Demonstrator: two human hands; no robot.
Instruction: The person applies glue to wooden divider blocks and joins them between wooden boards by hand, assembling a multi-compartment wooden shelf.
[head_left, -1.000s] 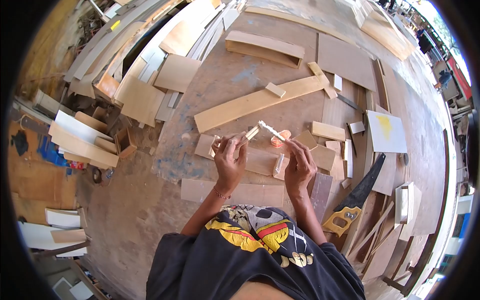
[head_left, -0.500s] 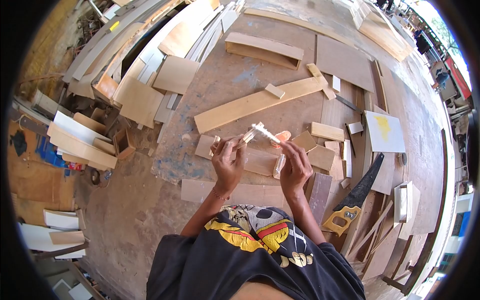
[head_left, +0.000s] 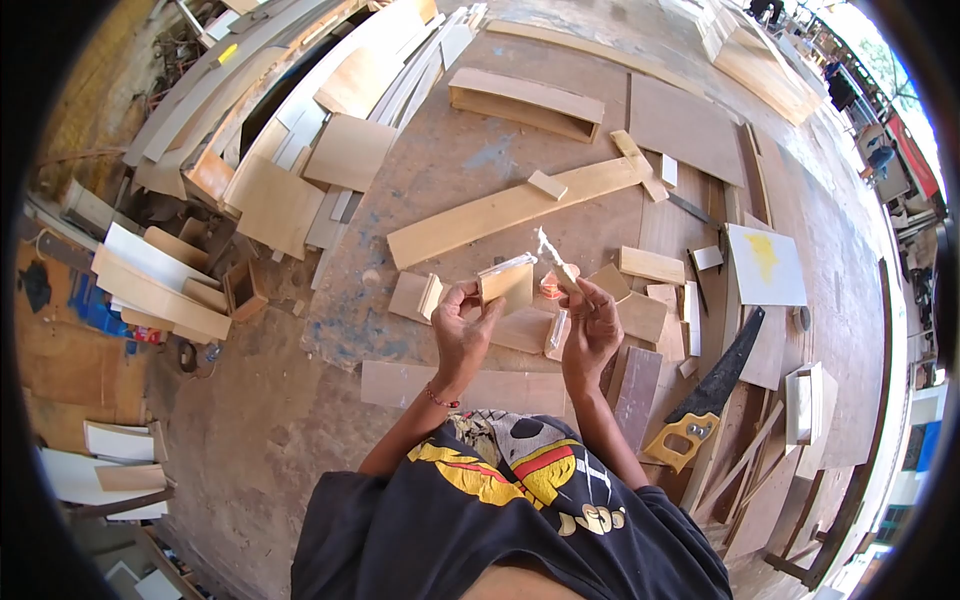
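Hands (head_left: 461,338) apart, wooden block (head_left: 510,286) in left, stick (head_left: 561,266) in right

Black short-sleeved T-shirt (head_left: 480,535), yellow, red and grey print (head_left: 547,466), reddish left-wrist bracelet (head_left: 441,401)

A: What do we have left of the handsaw (head_left: 715,385)?

B: Our left hand (head_left: 464,335) pinches a small wooden block (head_left: 510,286), white paste (head_left: 506,264) along its upper edge. Our right hand (head_left: 594,335), nearer the handsaw, grips a thin stick (head_left: 562,266) smeared with white paste too.

A: Are block and stick touching?

B: We see a narrow gap between them, above the surface (head_left: 420,165).

A: And just beyond the handsaw's tip?

B: We've a white panel (head_left: 768,265) there, stained yellow.
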